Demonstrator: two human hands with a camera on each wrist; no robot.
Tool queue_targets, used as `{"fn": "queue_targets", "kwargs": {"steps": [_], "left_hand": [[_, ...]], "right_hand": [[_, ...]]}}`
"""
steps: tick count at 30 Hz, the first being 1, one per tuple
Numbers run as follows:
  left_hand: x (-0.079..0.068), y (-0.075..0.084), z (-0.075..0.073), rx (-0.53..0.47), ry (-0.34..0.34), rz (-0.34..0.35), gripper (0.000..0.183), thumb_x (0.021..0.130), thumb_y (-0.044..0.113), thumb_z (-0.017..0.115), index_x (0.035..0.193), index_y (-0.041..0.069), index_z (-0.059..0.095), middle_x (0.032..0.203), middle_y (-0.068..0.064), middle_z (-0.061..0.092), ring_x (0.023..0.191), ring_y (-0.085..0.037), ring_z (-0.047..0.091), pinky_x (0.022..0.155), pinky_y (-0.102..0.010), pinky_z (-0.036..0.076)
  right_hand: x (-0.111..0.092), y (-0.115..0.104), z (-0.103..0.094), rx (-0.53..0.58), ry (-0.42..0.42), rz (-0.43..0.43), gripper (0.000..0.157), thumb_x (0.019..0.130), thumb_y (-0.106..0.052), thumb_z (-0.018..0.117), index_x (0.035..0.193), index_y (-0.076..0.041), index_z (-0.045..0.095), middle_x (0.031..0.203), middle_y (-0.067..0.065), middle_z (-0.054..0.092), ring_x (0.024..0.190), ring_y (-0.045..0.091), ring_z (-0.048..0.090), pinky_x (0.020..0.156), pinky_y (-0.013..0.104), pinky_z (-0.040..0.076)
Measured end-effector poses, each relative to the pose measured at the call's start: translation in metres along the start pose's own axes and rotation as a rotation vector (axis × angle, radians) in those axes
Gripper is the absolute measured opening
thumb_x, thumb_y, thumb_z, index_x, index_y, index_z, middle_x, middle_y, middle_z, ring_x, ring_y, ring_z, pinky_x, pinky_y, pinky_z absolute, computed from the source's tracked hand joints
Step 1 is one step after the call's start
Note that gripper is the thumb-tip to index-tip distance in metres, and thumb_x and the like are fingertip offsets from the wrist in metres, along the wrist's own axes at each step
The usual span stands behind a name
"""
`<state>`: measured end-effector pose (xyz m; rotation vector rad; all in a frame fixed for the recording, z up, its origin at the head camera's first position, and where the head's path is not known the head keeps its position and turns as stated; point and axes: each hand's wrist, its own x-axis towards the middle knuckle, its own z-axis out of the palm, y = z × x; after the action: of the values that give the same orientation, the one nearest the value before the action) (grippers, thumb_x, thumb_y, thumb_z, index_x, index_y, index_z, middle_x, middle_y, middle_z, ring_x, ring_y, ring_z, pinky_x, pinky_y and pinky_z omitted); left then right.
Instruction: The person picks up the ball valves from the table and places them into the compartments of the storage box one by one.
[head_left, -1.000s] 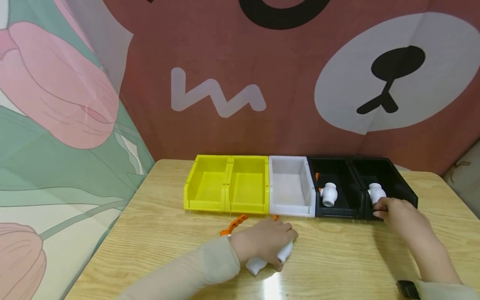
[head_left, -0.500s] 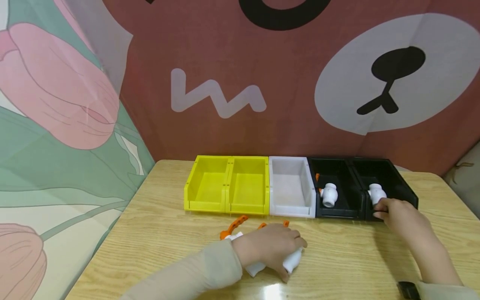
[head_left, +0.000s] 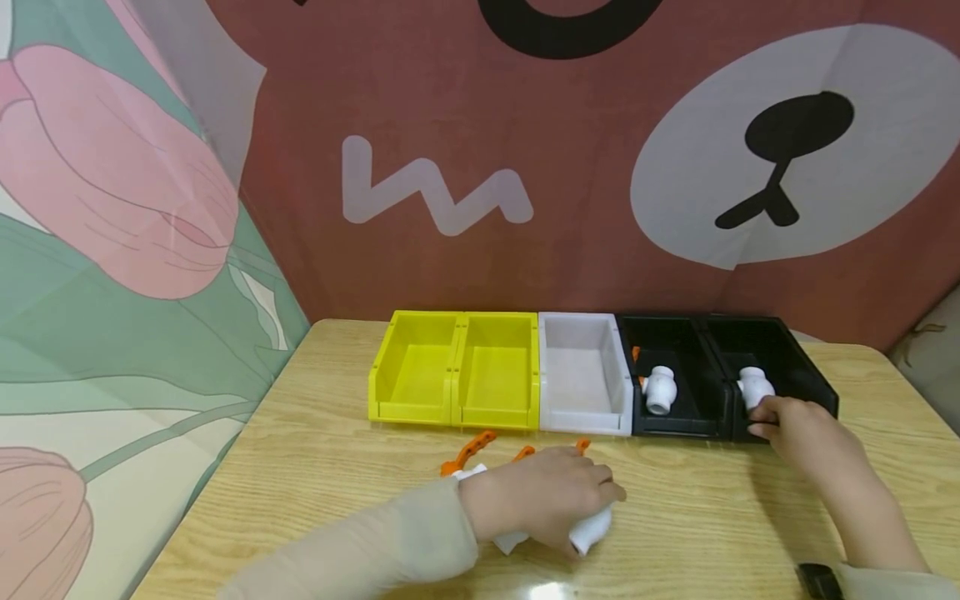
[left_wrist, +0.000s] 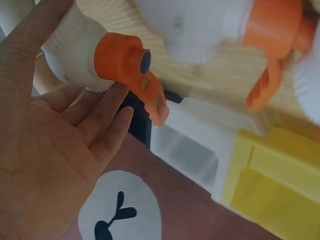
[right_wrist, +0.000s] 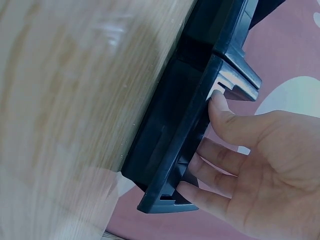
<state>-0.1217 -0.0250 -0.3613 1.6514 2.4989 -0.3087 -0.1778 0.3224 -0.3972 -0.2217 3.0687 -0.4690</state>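
In the head view my left hand (head_left: 558, 493) grips a white ball valve (head_left: 591, 530) with an orange handle, low over the table. The left wrist view shows that valve's orange handle (left_wrist: 152, 95) sticking out past the fingers. Beside and under the hand lie more white valves (left_wrist: 200, 25) with orange handles (head_left: 470, 451), partly covered. My right hand (head_left: 810, 437) reaches over the front rim of the right black bin (head_left: 795, 358). Its thumb and fingertips pinch the near end of a white valve (head_left: 753, 386) there; in the right wrist view the rim (right_wrist: 185, 135) mostly hides this valve.
Five-bin row along the back is joined side by side: yellow bins (head_left: 417, 412), a white bin (head_left: 585, 422) and black ones. The left black bin (head_left: 678, 423) holds another white valve (head_left: 660, 390). A printed cloth (head_left: 450, 275) hangs behind the wooden table (head_left: 337, 467).
My left hand has shifted to the right and slightly toward me, carrying a valve away from the others on the table. The right hand has stayed at the black bin.
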Motion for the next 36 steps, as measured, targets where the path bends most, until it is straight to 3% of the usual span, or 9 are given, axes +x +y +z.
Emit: {"fn": "queue_targets", "kwargs": {"steps": [6, 17, 26, 36], "left_hand": [[-0.004, 0.001, -0.007, 0.073, 0.000, 0.019, 0.081, 0.074, 0.054, 0.083, 0.139, 0.017, 0.053, 0.121, 0.008, 0.058, 0.105, -0.004, 0.055, 0.097, -0.018, 0.040], [-0.009, -0.002, -0.018, 0.107, -0.018, 0.008, 0.077, 0.075, 0.055, 0.081, 0.137, 0.019, 0.053, 0.121, 0.010, 0.058, 0.109, -0.005, 0.055, 0.101, -0.022, 0.040], [-0.007, -0.014, -0.024, 0.187, 0.109, 0.016, 0.073, 0.078, 0.055, 0.078, 0.134, 0.016, 0.053, 0.121, 0.008, 0.059, 0.110, -0.008, 0.056, 0.099, -0.020, 0.042], [0.000, -0.034, -0.021, 0.090, 0.148, -0.005, 0.076, 0.082, 0.049, 0.077, 0.143, 0.013, 0.049, 0.132, 0.004, 0.057, 0.118, -0.011, 0.053, 0.104, -0.021, 0.037]], "right_hand": [[0.001, 0.000, 0.000, -0.005, -0.006, 0.010, 0.008, 0.089, -0.009, 0.072, 0.090, -0.004, 0.066, 0.086, 0.016, 0.066, 0.083, 0.041, 0.062, 0.059, 0.051, 0.047], [0.000, -0.001, 0.002, -0.005, 0.002, -0.011, 0.008, 0.088, -0.008, 0.072, 0.090, -0.004, 0.066, 0.086, 0.016, 0.067, 0.084, 0.042, 0.063, 0.060, 0.051, 0.048], [0.000, -0.002, 0.001, -0.002, 0.008, -0.018, 0.009, 0.088, -0.009, 0.073, 0.090, -0.003, 0.066, 0.086, 0.017, 0.067, 0.084, 0.043, 0.062, 0.061, 0.053, 0.048], [-0.001, 0.000, 0.000, 0.005, 0.006, -0.015, 0.010, 0.089, -0.011, 0.073, 0.091, -0.004, 0.066, 0.089, 0.019, 0.066, 0.088, 0.046, 0.061, 0.062, 0.055, 0.047]]}}
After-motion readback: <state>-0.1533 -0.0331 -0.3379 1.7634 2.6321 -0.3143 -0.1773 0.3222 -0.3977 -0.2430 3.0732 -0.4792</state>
